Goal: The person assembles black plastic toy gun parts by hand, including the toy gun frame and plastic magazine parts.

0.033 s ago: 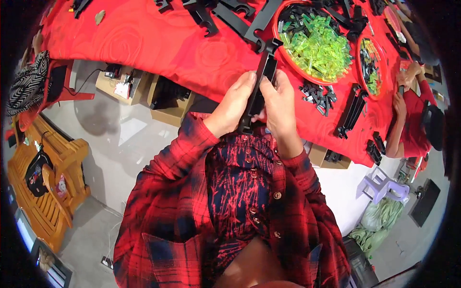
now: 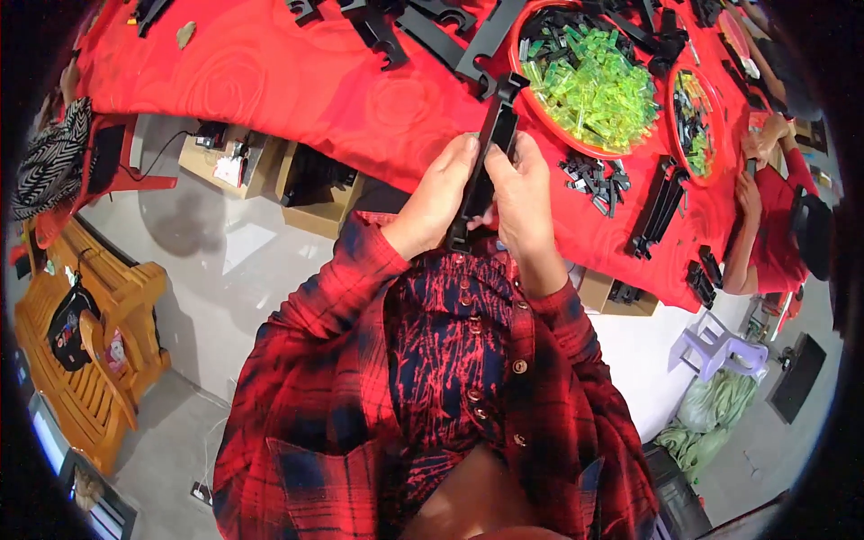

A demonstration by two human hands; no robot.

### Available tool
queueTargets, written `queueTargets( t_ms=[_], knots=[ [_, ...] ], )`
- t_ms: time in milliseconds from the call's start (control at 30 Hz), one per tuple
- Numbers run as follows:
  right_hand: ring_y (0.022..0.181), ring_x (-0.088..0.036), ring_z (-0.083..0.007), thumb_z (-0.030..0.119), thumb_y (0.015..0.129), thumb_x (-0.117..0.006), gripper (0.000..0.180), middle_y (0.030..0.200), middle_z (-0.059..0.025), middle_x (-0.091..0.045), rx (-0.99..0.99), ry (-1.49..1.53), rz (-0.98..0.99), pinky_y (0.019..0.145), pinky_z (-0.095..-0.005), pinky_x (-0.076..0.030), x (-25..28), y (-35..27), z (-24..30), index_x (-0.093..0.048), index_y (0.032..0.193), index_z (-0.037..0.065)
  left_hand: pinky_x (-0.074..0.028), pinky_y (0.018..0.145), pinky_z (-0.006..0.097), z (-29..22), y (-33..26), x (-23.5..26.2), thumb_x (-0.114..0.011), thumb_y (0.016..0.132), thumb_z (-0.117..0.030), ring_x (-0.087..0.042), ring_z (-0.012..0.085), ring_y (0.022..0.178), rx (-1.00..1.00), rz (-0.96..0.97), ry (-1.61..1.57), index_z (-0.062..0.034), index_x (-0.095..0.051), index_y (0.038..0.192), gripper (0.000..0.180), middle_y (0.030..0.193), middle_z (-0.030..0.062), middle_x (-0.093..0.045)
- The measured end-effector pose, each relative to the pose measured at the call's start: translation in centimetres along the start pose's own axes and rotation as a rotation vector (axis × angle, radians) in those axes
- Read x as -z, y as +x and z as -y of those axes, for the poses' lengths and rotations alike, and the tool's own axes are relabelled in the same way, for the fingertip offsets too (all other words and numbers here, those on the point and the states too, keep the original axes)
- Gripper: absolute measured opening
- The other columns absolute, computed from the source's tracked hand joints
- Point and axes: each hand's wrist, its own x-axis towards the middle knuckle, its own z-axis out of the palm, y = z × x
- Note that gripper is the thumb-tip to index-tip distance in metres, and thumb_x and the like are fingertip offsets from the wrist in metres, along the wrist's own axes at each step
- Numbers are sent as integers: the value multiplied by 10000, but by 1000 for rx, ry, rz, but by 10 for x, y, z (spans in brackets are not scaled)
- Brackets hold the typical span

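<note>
A long black plastic part (image 2: 479, 193) with a hooked far end stands tilted between my two hands, close to my shirt front. My left hand (image 2: 436, 200) is closed along its left side, the fingertips mostly hidden behind it. From the other side my right hand (image 2: 526, 205) grips it, with the thumb pressed onto its face. Beyond the hands, similar long black parts (image 2: 438, 40) lie on the red-covered table (image 2: 234, 76). To the right sits a red-rimmed bowl (image 2: 540, 117) heaped with yellow-green clear pieces (image 2: 594, 90) and some small black ones.
A smaller red bowl (image 2: 717, 135) holds mixed pieces. Small black pieces (image 2: 596, 183) and a long black part (image 2: 660, 207) lie near the table's edge. Open cardboard boxes (image 2: 315, 216) stand below. A co-worker in red (image 2: 776, 225) sits at right; a wooden bench (image 2: 90, 360) is at left.
</note>
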Motion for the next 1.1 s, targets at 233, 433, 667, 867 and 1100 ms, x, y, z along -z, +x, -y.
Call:
queueTargets(
  t_ms=[233,433,667,867,1100],
  knots=[
    [518,-534,-95,155,990,-561,171,801,-31,-584,139,33,80,378,-253,-419,8,2,-17,-506,1093,31,-449,469,227,2,-5,-4,-334,1086,-402,-563,71,604,-195,-88,370,-93,-497,1203,368,825,-6,-561],
    [510,-516,-90,164,971,-590,203,813,-26,-591,130,105,78,379,-239,-393,9,2,-16,-525,1115,36,-477,573,220,3,-4,-6,-339,1092,-370,-556,79,692,-180,-130,330,-72,-473,1273,373,955,18,-558],
    [631,-534,-66,116,937,-584,231,893,-7,-579,217,141,88,468,-229,-434,7,-1,-28,-539,1147,31,-466,548,221,17,2,9,-335,1095,-300,-532,64,697,-621,-92,750,-41,-378,1393,397,1013,57,-566],
    [606,-542,-78,101,933,-575,269,942,-31,-600,91,146,160,431,-243,-441,16,1,-27,-520,1185,27,-465,531,221,12,-9,-1,-330,1094,-327,-542,73,690,-335,-107,585,-51,-348,1409,419,1020,64,-568],
    [627,-557,-97,103,890,-633,344,904,-31,-579,22,43,214,469,-252,-466,20,3,-28,-497,1199,33,-457,469,221,12,-7,3,-313,1091,-378,-537,81,610,-207,-144,535,-70,-363,1379,425,943,42,-563]
  ],
)
